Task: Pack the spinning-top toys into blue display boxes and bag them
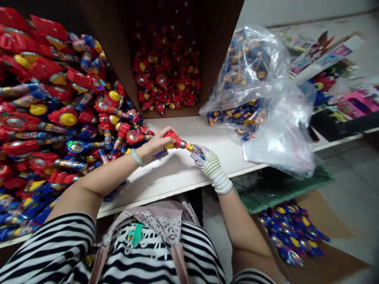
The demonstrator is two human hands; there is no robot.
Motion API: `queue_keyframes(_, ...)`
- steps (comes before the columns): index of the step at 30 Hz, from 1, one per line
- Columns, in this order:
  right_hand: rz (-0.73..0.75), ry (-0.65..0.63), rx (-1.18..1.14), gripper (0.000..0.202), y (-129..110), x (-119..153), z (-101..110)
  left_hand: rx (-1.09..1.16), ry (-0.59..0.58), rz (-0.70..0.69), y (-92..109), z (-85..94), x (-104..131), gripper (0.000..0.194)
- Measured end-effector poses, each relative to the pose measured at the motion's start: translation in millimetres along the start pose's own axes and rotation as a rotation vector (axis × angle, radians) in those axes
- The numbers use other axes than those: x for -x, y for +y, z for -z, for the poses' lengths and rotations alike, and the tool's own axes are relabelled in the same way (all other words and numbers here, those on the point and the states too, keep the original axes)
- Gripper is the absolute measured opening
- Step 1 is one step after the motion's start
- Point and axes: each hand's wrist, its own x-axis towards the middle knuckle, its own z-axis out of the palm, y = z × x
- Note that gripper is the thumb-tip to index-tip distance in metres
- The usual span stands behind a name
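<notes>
Over the white table [166, 173] my two hands hold one toy between them. It has a red body [177, 140] with a bit of yellow, and a printed tube [194, 148] sticks out to the right. My bare left hand [162, 141], with a pale bangle at the wrist, is closed round the red end. In a striped glove, my right hand [211, 163] grips the tube end, its fingers hiding the tip. A large heap of similar red and blue toys [68, 118] lies left of my left hand.
Behind my hands stands an open cardboard box [213, 59] with red parts [166, 85] inside. Right of it, a clear plastic bag [266, 94] holds blue and yellow pieces. Low on the right, blue toys [291, 232] fill a floor carton [331, 252]. Pink packaging [357, 104] sits far right.
</notes>
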Motion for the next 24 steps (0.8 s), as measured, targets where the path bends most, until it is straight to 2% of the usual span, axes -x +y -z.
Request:
queue_keyframes(3, 0.087, -0.029, 0.294, 0.047, -8.0, 3.6, 1.0, -0.043, 0.006, -0.011, 6.1, -0.9, 2.6, 0.022)
queue_keyframes(6, 0.127, -0.08, 0.504, 0.048, -15.7, 6.6, 0.2, -0.092, 0.07, -0.046, 10.5, -6.6, 2.8, 0.017)
queue_keyframes(8, 0.13, -0.077, 0.606, 0.049, -19.3, 7.4, -0.5, -0.107, 0.104, -0.059, 13.8, -10.2, 2.6, 0.015)
queue_keyframes(10, 0.125, -0.069, 0.639, 0.049, -20.9, 8.4, -1.9, -0.137, 0.08, -0.066, 18.2, -11.5, 2.2, 0.014)
queue_keyframes(13, 0.093, -0.092, 0.467, 0.046, -19.8, 13.3, -10.5, -0.287, -0.079, -0.123, 25.4, -9.2, 1.6, 0.011)
queue_keyframes(15, 0.0, -0.123, 0.15, 0.049, -18.0, 19.9, -22.8, -0.382, -0.156, -0.187, 27.7, -7.1, 1.8, 0.01)
queue_keyframes(18, -0.254, -0.185, -0.478, 0.054, -14.7, 31.9, -46.8, -0.375, -0.139, -0.235, 26.1, -5.7, 4.3, 0.011)
queue_keyframes(20, -0.372, -0.246, -0.75, 0.056, -13.1, 37.3, -58.9, -0.341, -0.129, -0.216, 23.8, -5.5, 6.6, 0.013)
queue_keyframes(21, -0.386, -0.266, -0.78, 0.058, -13.0, 38.1, -61.9, -0.332, -0.137, -0.195, 22.8, -5.4, 7.3, 0.014)
queue_keyframes(22, -0.369, -0.269, -0.714, 0.061, -13.6, 37.6, -62.5, -0.328, -0.146, -0.171, 22.0, -5.1, 7.6, 0.014)
queue_keyframes(24, -0.283, -0.218, -0.421, 0.063, -16.8, 33.1, -57.0, -0.34, -0.127, -0.126, 20.9, -4.4, 6.3, 0.012)
